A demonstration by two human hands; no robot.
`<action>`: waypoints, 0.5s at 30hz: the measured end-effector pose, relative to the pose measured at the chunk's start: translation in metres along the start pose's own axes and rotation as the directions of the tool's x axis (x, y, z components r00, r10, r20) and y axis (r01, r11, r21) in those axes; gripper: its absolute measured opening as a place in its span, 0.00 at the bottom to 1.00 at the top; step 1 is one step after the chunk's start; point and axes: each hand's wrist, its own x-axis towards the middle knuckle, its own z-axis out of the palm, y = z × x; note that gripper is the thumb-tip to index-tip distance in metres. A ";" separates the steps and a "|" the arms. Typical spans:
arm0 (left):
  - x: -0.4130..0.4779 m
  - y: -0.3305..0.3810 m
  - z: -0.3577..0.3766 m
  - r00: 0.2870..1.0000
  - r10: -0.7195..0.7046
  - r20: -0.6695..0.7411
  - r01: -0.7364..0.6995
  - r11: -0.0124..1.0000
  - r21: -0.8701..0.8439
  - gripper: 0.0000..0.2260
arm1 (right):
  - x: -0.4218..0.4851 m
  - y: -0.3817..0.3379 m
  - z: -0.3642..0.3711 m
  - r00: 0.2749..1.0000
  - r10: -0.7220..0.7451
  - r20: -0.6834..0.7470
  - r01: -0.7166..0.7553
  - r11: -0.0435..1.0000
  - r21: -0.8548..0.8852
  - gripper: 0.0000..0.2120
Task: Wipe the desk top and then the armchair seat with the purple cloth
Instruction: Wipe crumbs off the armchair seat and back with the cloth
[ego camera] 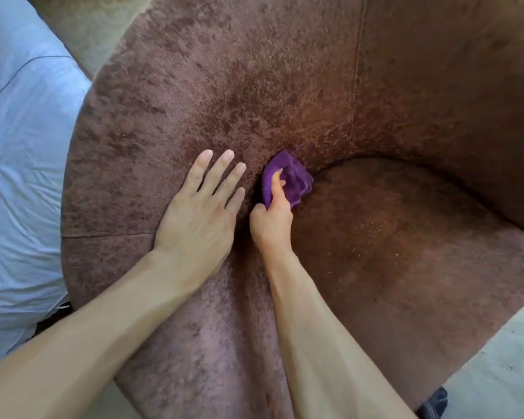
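I find the cloth [294, 179] bunched in the crease at the seat's [406, 237] left edge, gripped by the right hand [271, 222]. The unwiped seat lies rightward. The left hand [200, 216] rests on the chair arm [164, 116] with fingers straight and spread.

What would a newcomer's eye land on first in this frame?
The purple cloth stands out near the middle, bunched in the right hand and pushed into the crease where the seat meets the inner wall of the armchair. Just left of it, the left hand lies flat with spread fingers on the brown upholstery. Pale specks dot the seat, and light blue bedding fills the left edge.
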 end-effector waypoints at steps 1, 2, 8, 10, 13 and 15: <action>0.000 0.001 0.000 1.000 -0.004 -0.006 0.004 1.000 0.000 0.30 | -0.005 0.007 0.001 1.000 -0.008 -0.001 0.008 1.000 -0.009 0.39; 0.000 0.002 0.000 1.000 -0.008 -0.015 0.008 1.000 0.001 0.31 | -0.010 0.015 0.000 1.000 -0.017 0.007 0.017 1.000 -0.026 0.39; 0.001 0.003 0.004 0.997 0.013 -0.077 -0.015 1.000 -0.015 0.32 | -0.042 0.061 -0.007 0.997 -0.028 0.078 0.041 0.985 -0.167 0.39; 0.002 0.005 0.006 0.996 0.004 -0.093 -0.005 1.000 -0.012 0.32 | -0.047 0.067 -0.014 0.994 -0.030 0.108 0.046 0.989 -0.143 0.40; 0.003 0.011 0.007 0.995 -0.029 -0.096 0.024 0.999 -0.046 0.31 | -0.047 0.064 -0.028 0.996 0.064 0.060 -0.067 0.996 0.055 0.40; 0.002 0.018 0.007 0.994 -0.073 -0.080 0.062 0.990 -0.124 0.30 | -0.049 0.060 -0.046 0.975 0.213 0.057 -0.221 0.940 0.260 0.38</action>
